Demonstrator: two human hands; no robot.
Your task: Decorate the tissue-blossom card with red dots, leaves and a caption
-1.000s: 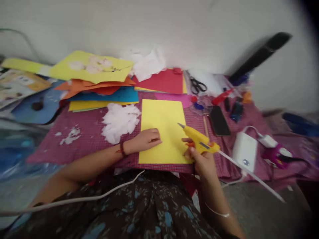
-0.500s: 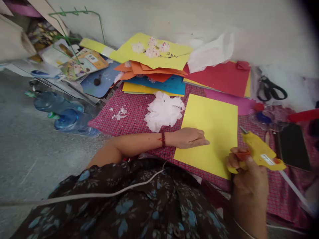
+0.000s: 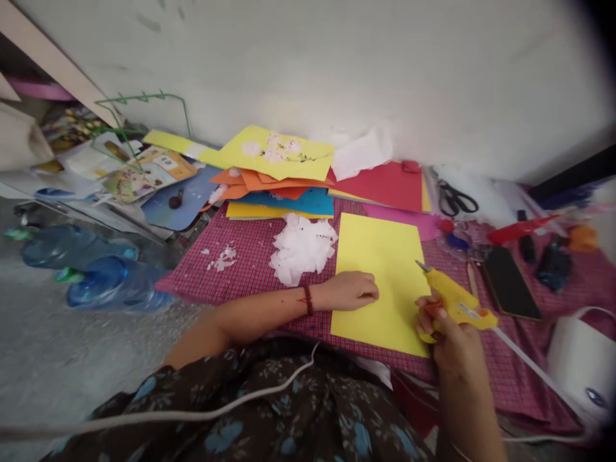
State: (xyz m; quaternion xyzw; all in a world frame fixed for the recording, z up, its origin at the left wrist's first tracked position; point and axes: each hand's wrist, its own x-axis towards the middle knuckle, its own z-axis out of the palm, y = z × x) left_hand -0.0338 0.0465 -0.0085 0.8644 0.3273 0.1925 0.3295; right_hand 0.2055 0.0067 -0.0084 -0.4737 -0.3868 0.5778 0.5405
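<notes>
A yellow sheet of paper [image 3: 380,269] lies on the red checked cloth [image 3: 250,256] in front of me. My left hand [image 3: 351,290] rests on the sheet's lower left edge, fingers loosely curled, holding nothing. My right hand [image 3: 447,330] grips a yellow hot glue gun [image 3: 455,303] at the sheet's right edge, its nozzle pointing up and left above the paper. A white glue stick juts from the gun's back. A heap of white tissue pieces [image 3: 302,247] lies just left of the sheet.
Stacked coloured paper sheets [image 3: 283,179] lie by the wall. Scissors [image 3: 455,199], a black phone [image 3: 510,292], markers and a white box [image 3: 582,359] sit to the right. Blue plastic bottles [image 3: 96,276] lie on the floor at left. A white cable [image 3: 192,410] crosses my lap.
The camera has swung left and then partly back. My left hand stays on the sheet's edge and my right hand keeps the glue gun beside the sheet.
</notes>
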